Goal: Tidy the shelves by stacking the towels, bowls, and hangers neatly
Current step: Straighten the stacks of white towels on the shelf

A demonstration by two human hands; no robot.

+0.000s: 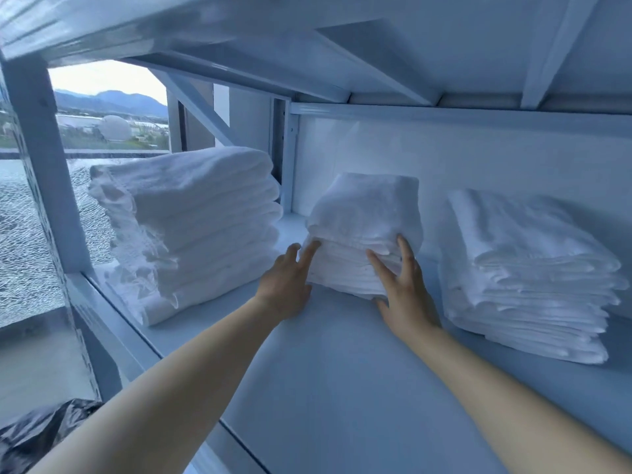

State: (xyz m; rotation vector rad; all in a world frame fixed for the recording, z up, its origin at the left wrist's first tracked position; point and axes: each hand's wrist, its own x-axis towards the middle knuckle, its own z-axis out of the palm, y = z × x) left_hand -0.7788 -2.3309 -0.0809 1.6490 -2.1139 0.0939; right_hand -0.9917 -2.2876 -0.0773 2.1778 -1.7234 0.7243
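I have the left hand (pixel 285 282) and right hand (pixel 405 289) flat, fingers straight, pressing the near sides of the middle stack of folded white towels (pixel 367 206), far back on the white shelf (pixel 325 371) between the left towel stack (pixel 191 227) and the right towel stack (pixel 526 268).

Towels reading plain white across all three piles: left stack (pixel 198 227), middle stack (pixel 366 213), right stack (pixel 523 268). The shelf board (pixel 325 371) and frame post (pixel 41 159) are showing white, tinting pale blue. At the left edge, the window glass (pixel 17 241) is carrying a fine web of whitish crack lines. In the lower left corner, the bag (pixel 37 436) is looking glossy black. At upper left, the hills (pixel 113 99) are appearing blue-grey.
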